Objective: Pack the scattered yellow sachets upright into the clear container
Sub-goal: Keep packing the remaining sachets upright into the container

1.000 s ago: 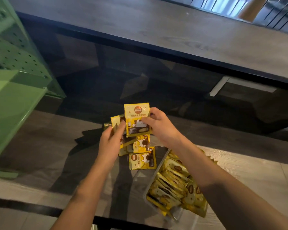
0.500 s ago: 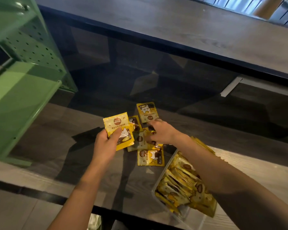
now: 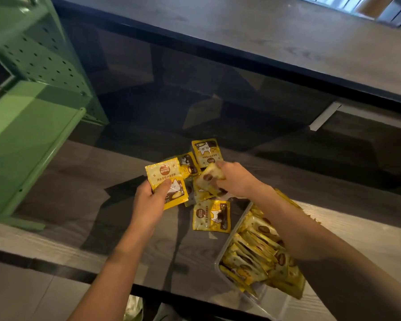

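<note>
Several yellow sachets lie scattered on the wooden shelf, among them one at the back (image 3: 205, 152) and one flat in front (image 3: 211, 216). My left hand (image 3: 149, 202) grips a yellow sachet (image 3: 166, 179) lifted off the pile, thumb across its face. My right hand (image 3: 234, 179) pinches another sachet (image 3: 206, 181) and lifts one edge from the pile. The clear container (image 3: 227, 245) stands at the lower right under my right forearm, filled with several sachets (image 3: 257, 256) standing on edge.
A green perforated metal rack (image 3: 30, 107) stands at the left. A dark glass panel (image 3: 195, 93) rises behind the shelf, with a wooden counter (image 3: 264, 35) above it. The shelf's front edge (image 3: 56, 269) runs along the bottom.
My right hand has closed on a sachet in the pile and started raising it. My left hand keeps holding its sachet at the left. The view has shifted slightly.
</note>
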`<state>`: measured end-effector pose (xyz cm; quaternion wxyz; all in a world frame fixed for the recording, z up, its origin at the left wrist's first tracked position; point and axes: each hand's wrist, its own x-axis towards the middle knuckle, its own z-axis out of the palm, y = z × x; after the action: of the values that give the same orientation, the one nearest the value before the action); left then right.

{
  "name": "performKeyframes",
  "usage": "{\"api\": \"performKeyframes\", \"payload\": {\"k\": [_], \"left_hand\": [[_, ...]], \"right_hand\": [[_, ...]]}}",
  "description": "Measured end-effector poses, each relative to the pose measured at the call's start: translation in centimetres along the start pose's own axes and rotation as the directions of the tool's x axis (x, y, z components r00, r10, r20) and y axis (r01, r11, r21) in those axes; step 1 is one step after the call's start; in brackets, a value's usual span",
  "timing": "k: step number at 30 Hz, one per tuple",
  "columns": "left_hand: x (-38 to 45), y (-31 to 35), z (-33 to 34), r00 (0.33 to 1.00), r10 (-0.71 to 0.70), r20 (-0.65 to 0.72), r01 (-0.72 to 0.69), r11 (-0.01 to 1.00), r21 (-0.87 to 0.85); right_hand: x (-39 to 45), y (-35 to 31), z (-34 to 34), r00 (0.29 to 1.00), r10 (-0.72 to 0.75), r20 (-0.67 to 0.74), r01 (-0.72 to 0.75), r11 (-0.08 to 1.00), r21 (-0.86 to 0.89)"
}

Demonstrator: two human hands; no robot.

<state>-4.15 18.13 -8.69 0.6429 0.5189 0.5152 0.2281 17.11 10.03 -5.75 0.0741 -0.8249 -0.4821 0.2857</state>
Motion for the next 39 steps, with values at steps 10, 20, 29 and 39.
{"api": "performKeyframes", "payload": {"k": [10, 20, 29, 39], "left_hand": [[-0.1, 1.4, 2.3, 0.997, -0.063, 0.051, 0.069, 0.991, -0.112], [-0.7, 2.2, 2.6, 0.997, -0.021, 0.074, 0.036, 0.98, -0.197], [-1.2, 2.5, 2.1, 0.977, 0.131, 0.168, -0.121, 0.99, -0.069], [-1.3, 2.2, 0.8, 0.997, 0.05, 0.065, -0.039, 0.987, -0.158]], "right_hand": [[-2.4, -1.1, -2.1, 0.995, -0.006, 0.103, -0.083, 0.548, 0.832], [-1.7, -2.4, -0.7, 0.996, 0.003, 0.09, -0.075, 0.578, 0.813], [-2.0, -3.6, 0.3, 0.983, -0.062, -0.171, 0.138, 0.866, 0.48], [-2.2, -1.8, 0.2, 0.941, 0.079, 0.329, -0.001, 0.973, -0.231]]}}
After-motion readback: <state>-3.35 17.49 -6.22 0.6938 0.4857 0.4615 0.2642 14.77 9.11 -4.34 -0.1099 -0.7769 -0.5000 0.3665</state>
